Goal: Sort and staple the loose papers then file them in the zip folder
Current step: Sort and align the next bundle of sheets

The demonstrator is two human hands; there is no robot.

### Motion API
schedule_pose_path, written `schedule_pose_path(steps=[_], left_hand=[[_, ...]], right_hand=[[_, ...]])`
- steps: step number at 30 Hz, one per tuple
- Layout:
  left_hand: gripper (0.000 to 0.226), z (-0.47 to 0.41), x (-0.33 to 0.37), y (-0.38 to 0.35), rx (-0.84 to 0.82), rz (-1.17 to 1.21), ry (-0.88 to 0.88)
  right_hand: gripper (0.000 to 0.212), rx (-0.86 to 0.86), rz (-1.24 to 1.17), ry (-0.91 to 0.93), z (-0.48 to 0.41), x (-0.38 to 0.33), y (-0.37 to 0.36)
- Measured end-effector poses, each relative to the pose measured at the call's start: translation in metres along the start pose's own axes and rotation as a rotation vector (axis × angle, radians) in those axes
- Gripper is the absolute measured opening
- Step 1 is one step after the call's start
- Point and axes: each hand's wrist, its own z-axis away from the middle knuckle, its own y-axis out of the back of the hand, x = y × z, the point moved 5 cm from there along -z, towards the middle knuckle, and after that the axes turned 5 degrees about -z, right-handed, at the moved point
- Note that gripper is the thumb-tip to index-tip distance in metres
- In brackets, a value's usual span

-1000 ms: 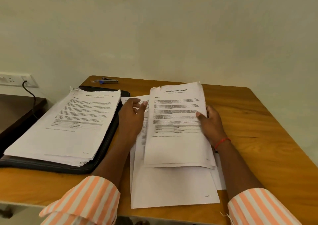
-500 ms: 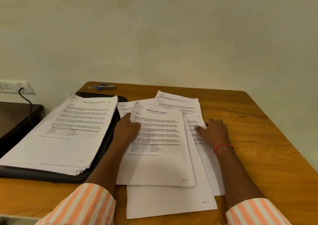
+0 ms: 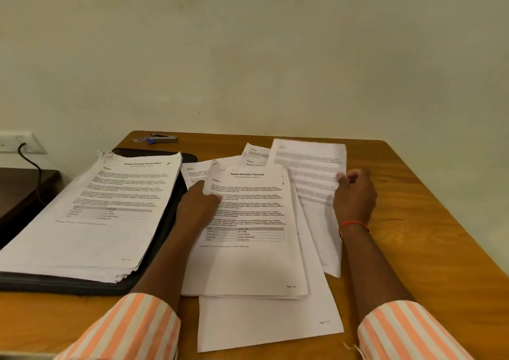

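Note:
Loose printed papers lie fanned out in the middle of the wooden table (image 3: pixel 429 222). On top is a set headed "Sample Education Transcript" (image 3: pixel 248 235); my left hand (image 3: pixel 197 205) holds its upper left edge, fingers tucked under the sheets. My right hand (image 3: pixel 355 197) pinches the right edge of another sheet (image 3: pixel 308 172), which is lifted and blurred. A thick paper stack (image 3: pixel 104 208) rests on the black zip folder (image 3: pixel 154 244) at the left. A stapler (image 3: pixel 162 139) lies at the table's far edge.
A plain blank-looking page (image 3: pixel 264 321) sticks out toward me from under the fanned papers. A dark side table (image 3: pixel 19 188) stands at the left, with a wall socket and black cable (image 3: pixel 30 164) above it. A plain wall rises behind the table.
My right hand has gone from lying flat on the right-hand sheet to pinching and lifting it up and to the right. The transcript set now lies flat on the pile under my left hand.

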Motion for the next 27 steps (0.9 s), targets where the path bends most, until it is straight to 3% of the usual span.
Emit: schedule_pose_path(steps=[3, 16, 20, 23, 25, 27], left_hand=[[0.023, 0.0, 0.0, -0.001, -0.006, 0.019, 0.004], [0.022, -0.001, -0.002, -0.002, -0.019, 0.092, 0.009], [0.021, -0.002, -0.001, -0.002, -0.019, 0.122, 0.004], [0.021, -0.002, -0.001, -0.003, -0.029, 0.127, 0.001], [0.023, -0.002, -0.001, -0.003, -0.031, 0.106, -0.011], [0.022, -0.003, 0.0, -0.003, -0.032, 0.079, -0.017]], right_hand=[[0.014, 0.11, -0.225, -0.097, -0.004, 0.006, 0.01], [0.016, 0.017, -0.393, -0.186, -0.002, 0.016, -0.001], [0.015, -0.28, -0.316, -0.187, 0.001, 0.02, -0.022], [0.015, -0.546, -0.166, -0.062, 0.013, 0.008, -0.039], [0.023, -0.61, -0.037, 0.049, 0.02, -0.001, -0.042], [0.035, -0.537, 0.05, 0.136, 0.021, -0.006, -0.038]])
